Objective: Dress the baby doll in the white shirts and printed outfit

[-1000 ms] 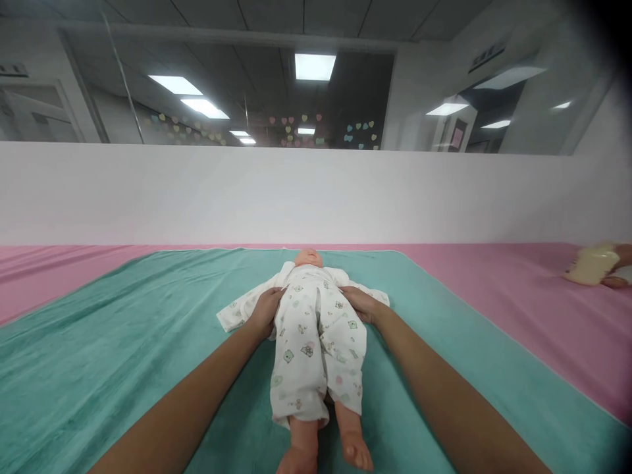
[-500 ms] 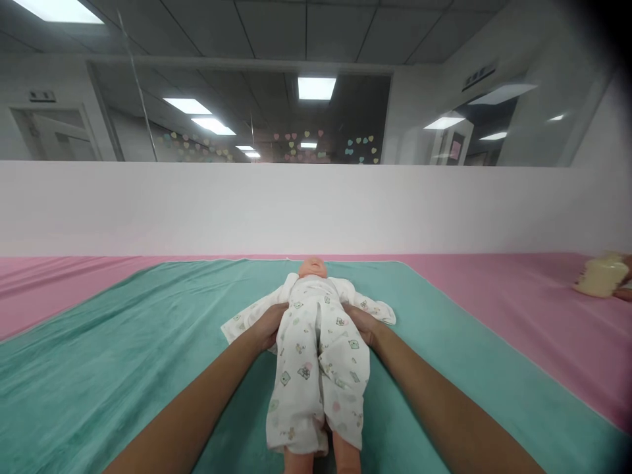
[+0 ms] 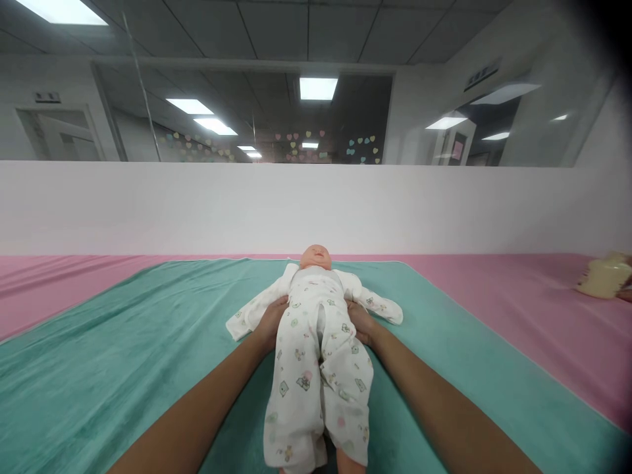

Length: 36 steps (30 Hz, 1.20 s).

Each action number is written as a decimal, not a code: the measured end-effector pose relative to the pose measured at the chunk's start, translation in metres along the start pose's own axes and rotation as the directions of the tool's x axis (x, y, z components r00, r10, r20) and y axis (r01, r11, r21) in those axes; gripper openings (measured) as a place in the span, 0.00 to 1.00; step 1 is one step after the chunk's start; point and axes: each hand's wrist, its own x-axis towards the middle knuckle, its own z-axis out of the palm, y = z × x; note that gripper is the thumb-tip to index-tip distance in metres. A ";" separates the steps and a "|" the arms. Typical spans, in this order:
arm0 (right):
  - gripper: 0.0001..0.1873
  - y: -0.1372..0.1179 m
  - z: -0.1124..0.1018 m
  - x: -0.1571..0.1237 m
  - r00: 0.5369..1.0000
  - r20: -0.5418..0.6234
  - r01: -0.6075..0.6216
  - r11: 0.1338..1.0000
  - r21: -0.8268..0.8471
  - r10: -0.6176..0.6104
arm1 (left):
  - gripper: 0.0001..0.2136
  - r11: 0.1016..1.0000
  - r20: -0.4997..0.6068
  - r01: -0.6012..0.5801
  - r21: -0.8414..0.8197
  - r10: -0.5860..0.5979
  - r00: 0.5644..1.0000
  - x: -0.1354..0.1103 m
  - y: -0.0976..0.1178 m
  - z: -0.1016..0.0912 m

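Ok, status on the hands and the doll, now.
Baby doll on its back, white printed sleepsuit, on teal towel. Left hand, right hand at its waist. Another person's hand far right, by cream-coloured object.

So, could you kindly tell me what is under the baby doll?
The baby doll lies on a teal towel, its white printed suit between them. The towel beneath its body is covered, and the fingers of the left hand and right hand are hidden at its sides.
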 end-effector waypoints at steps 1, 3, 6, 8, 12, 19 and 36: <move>0.14 0.000 0.001 0.000 1.000 -0.006 0.009 1.000 0.004 -0.009 | 0.09 1.000 -0.028 -0.017 0.001 0.017 0.999 0.000 0.000 0.000; 0.14 -0.002 0.002 0.000 1.000 -0.005 0.015 1.000 0.004 -0.015 | 0.08 1.000 -0.071 -0.031 -0.001 0.031 0.997 0.000 -0.002 -0.001; 0.14 -0.005 0.003 -0.002 1.000 0.007 0.004 1.000 -0.005 -0.004 | 0.09 1.000 -0.085 -0.021 -0.002 0.021 0.996 0.004 -0.006 -0.004; 0.13 -0.008 0.004 -0.004 1.000 0.018 0.003 1.000 -0.002 -0.003 | 0.08 0.998 -0.119 -0.046 0.052 0.052 0.992 0.008 -0.009 -0.008; 0.12 -0.013 0.006 -0.007 0.998 0.037 0.049 0.997 0.052 -0.051 | 0.12 0.947 -0.229 -0.145 0.286 0.214 0.950 0.016 -0.016 -0.018; 0.13 -0.014 0.005 -0.003 0.989 -0.129 0.067 0.997 -0.028 -0.070 | 0.18 0.647 -0.093 -0.313 0.695 0.512 0.854 0.028 -0.030 -0.039; 0.23 -0.018 0.010 0.007 0.885 -0.355 0.080 0.849 -0.523 -0.302 | 0.14 0.525 0.001 -0.190 0.830 0.338 0.941 0.054 -0.007 -0.052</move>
